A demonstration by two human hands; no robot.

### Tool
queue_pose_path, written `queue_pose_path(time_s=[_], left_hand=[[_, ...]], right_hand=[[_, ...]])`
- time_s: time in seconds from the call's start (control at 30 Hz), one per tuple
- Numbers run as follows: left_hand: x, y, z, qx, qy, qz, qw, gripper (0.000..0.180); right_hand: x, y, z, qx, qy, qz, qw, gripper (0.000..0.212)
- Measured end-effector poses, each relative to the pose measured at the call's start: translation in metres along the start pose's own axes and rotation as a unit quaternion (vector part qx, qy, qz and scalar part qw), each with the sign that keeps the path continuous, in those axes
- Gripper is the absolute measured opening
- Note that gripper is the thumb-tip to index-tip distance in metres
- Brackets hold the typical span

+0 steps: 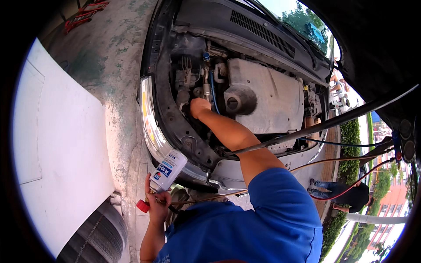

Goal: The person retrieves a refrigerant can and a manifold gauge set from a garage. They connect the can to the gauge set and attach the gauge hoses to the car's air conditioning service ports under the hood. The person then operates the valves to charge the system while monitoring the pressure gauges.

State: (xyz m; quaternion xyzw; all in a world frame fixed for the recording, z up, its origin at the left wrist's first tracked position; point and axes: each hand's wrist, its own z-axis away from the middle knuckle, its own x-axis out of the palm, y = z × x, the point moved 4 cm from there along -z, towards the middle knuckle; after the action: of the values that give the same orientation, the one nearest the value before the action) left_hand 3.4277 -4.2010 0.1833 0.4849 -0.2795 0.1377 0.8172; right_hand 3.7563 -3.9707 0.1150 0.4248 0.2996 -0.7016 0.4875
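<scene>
My left hand [157,202] is closed around the lower end of a white and blue refrigerant can [167,171], held tilted in front of the car's headlight [152,118]. A red knob [142,206] sticks out beside that hand, and a yellowish hose [206,198] runs off to the right. Deep in the engine bay, my right hand [201,107] is curled beside a metal pipe [207,87]; its fingertips and whatever they grip are hidden. Close by are a blue hose [214,92] and a blue coupler [206,57]. The grey engine cover [274,94] lies right of my forearm.
A black rod [333,124] slants across above my right arm, under the raised hood [372,48]. Gauges [408,140] with hoses hang at the far right. Another person [351,195] stands beyond the car. Tyres [96,234] and a white panel [61,131] are at left.
</scene>
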Motion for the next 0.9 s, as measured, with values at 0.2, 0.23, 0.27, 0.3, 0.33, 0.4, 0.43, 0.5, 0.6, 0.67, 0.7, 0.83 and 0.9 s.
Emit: queue_pose_path(time_s=[0.2,0.23,0.27,0.3,0.33,0.4,0.43,0.5,0.6,0.67,0.7,0.83,0.9], left_hand=[[0.004,-0.001,-0.004,0.005,-0.005,0.005,1.000,0.079],[0.001,-0.003,-0.005,-0.003,-0.011,0.007,1.000,0.081],[0.000,-0.005,-0.006,0.007,-0.014,0.015,1.000,0.075],[0.002,-0.005,-0.008,0.018,-0.019,0.017,0.999,0.069],[0.003,-0.005,-0.009,0.028,-0.025,0.020,0.999,0.063],[0.004,-0.005,-0.005,0.029,-0.028,0.023,0.999,0.063],[0.003,-0.006,-0.007,0.036,-0.033,0.021,0.999,0.063],[0.003,-0.005,-0.008,0.033,-0.028,0.019,0.999,0.067],[0.006,0.001,-0.002,0.047,-0.062,0.018,0.997,0.069],[0.004,0.002,0.001,0.054,-0.058,0.025,0.997,0.073],[0.003,0.000,0.004,0.059,-0.052,0.020,0.997,0.073],[0.024,0.010,0.009,0.069,-0.060,0.035,0.995,0.080],[0.016,-0.005,0.017,0.035,-0.067,0.068,0.995,0.073]], right_hand=[[0.017,-0.003,-0.012,-0.034,0.033,0.022,0.999,0.021],[0.018,-0.003,-0.013,-0.044,0.036,0.028,0.998,0.021],[0.018,-0.003,-0.014,-0.054,0.035,0.039,0.997,0.021],[0.017,-0.001,-0.013,-0.063,0.036,0.046,0.996,0.021],[0.015,0.000,-0.012,-0.071,0.037,0.053,0.995,0.021],[0.018,0.004,-0.010,-0.099,0.043,0.060,0.992,0.022],[0.008,0.001,-0.004,-0.109,0.040,0.063,0.991,0.022],[-0.001,0.001,0.005,-0.120,0.045,0.065,0.990,0.022],[-0.014,0.014,0.036,-0.105,0.060,0.016,0.993,0.026],[-0.042,0.029,0.074,-0.075,0.097,-0.084,0.989,0.035],[-0.056,0.039,0.096,-0.079,0.131,-0.121,0.981,0.038],[-0.107,0.099,0.173,-0.044,0.286,-0.181,0.940,0.043],[-0.127,0.123,0.219,-0.017,0.278,-0.228,0.933,0.042]])
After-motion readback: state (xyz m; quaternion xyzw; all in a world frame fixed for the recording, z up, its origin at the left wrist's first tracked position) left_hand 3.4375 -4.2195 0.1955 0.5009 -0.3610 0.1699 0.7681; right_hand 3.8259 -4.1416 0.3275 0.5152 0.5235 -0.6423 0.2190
